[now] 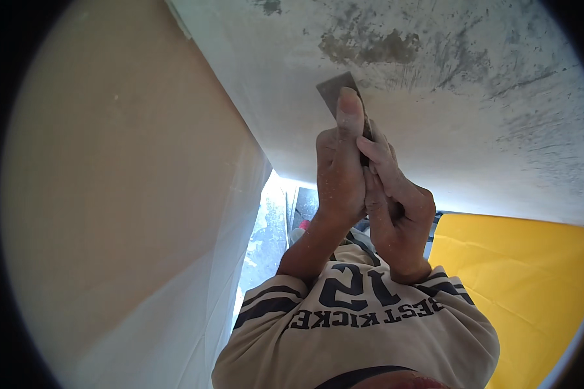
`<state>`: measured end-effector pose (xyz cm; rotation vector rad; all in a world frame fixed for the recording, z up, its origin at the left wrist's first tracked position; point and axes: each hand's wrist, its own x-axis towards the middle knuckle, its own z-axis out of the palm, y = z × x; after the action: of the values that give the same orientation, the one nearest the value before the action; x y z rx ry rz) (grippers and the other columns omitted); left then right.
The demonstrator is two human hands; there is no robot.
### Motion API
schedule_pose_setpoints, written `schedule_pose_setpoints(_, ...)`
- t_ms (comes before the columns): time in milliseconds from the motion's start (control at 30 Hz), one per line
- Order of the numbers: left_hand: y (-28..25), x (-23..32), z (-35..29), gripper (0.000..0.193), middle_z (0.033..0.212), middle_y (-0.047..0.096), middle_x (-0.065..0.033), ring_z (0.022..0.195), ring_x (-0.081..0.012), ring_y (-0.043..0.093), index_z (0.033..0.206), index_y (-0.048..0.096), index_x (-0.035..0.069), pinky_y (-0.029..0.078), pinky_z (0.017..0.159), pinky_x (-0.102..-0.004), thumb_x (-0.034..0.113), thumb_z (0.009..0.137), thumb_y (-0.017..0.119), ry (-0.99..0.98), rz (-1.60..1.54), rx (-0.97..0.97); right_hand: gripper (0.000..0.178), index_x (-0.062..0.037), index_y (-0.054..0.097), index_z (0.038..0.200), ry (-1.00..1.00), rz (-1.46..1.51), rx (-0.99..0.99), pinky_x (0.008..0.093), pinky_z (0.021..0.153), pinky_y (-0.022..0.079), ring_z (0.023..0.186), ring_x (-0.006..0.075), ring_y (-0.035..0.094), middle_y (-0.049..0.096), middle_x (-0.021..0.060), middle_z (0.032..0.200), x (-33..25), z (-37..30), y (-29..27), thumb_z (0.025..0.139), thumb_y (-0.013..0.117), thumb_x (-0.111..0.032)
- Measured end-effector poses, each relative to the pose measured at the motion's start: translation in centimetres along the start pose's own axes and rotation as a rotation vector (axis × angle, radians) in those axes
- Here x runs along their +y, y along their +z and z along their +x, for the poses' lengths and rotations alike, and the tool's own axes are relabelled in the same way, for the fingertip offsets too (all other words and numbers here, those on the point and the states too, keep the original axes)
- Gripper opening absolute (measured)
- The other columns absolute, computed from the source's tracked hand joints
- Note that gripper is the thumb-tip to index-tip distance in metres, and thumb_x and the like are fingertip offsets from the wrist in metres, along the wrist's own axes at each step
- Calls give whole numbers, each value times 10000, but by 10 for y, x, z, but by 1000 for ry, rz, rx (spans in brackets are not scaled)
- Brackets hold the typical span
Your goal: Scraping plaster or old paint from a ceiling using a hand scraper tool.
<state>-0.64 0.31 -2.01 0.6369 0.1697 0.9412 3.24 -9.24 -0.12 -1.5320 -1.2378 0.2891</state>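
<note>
Both my hands are raised in front of me and pressed together around one flat scraper (331, 89) with a square-edged grey blade. My left hand (339, 178) is closed on it, its thumb stretched along the blade. From the other side my right hand (402, 204) grips the dark lower part, fingers bent over it; most of that part is hidden. White dust coats the fingers. Just beyond the blade is a pale plastered surface (435, 129) with a rough grey-brown patch (389, 47) and dark streaks. Whether the blade touches it, I cannot tell.
A beige wall (123, 142) rises close on the left and meets the plastered surface at a corner. Translucent sheeting (175, 311) hangs at lower left. A yellow sheet (519, 279) spreads at lower right. A bright, stained floor (266, 227) shows through the gap left of my arms.
</note>
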Motion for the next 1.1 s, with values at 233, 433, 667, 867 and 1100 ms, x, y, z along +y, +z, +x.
schedule_pose_setpoints(233, -18, -13, 8, 567, 434, 408, 31, 317, -85, 311, 636, 481, 153, 347, 379, -259, 464, 1066, 280, -7, -74, -58, 447, -77, 618, 1300, 95, -41, -10, 202, 524, 380, 560, 59, 485, 573, 77, 656, 13, 3, 5, 878, 567, 63)
schedule_pose_setpoints(433, 10, -6, 1, 527, 436, 386, 59, 343, -74, 322, 643, 461, 194, 331, 393, -248, 479, 1059, 310, -66, -42, 127, 400, -14, 602, 1309, 75, 6, 14, 166, 527, 272, 585, -6, 371, 567, -14, 736, 2, 6, 0, 932, 506, 80)
schedule_pose_setpoints(667, 24, -11, -12, 528, 430, 349, 65, 347, -80, 273, 626, 439, 199, 282, 401, -251, 482, 1057, 325, 29, -45, 80, 448, -67, 615, 1309, 89, -13, -29, 185, 508, 320, 547, 19, 380, 503, 20, 638, -21, -3, -18, 886, 541, 63)
schedule_pose_setpoints(867, 8, -27, -9, 593, 561, 502, -1, 437, -92, 481, 685, 501, 104, 365, 391, -242, 612, 982, 426, -32, 0, 98, 439, -57, 613, 1310, 88, 40, 5, 174, 515, 310, 546, 10, 374, 534, 2, 650, -3, -6, -16, 896, 536, 66)
schedule_pose_setpoints(1100, 14, -17, -4, 380, 459, 394, 51, 338, -79, 306, 818, 474, 175, 326, 387, -265, 447, 1058, 364, 27, -17, 96, 426, -50, 599, 1327, 39, 62, -25, 163, 510, 270, 558, -15, 366, 584, -37, 720, -3, 1, -17, 926, 523, 74)
